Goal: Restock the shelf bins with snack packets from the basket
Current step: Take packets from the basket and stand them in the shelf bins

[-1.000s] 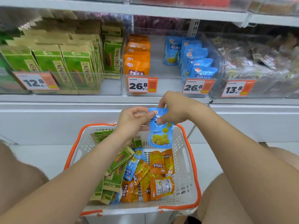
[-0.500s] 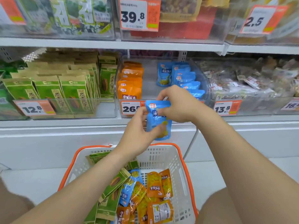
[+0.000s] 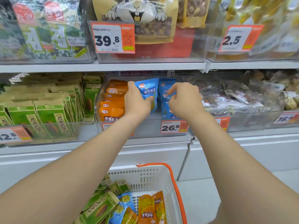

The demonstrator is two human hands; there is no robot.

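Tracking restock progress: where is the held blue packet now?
Head view, centre: the left hand holds the blue packet in the clear bin, between the orange packets and the blue row.

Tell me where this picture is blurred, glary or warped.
Head view: even, soft light, barely any shadows; glare smears the upper-left bin; the far-right bin's packets look blurred; the forearms swell toward the bottom corners from the wide lens; the blue packet in the left hand reads sharp.

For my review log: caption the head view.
Left hand holds a blue packet inside the clear bin; right hand at the blue row.
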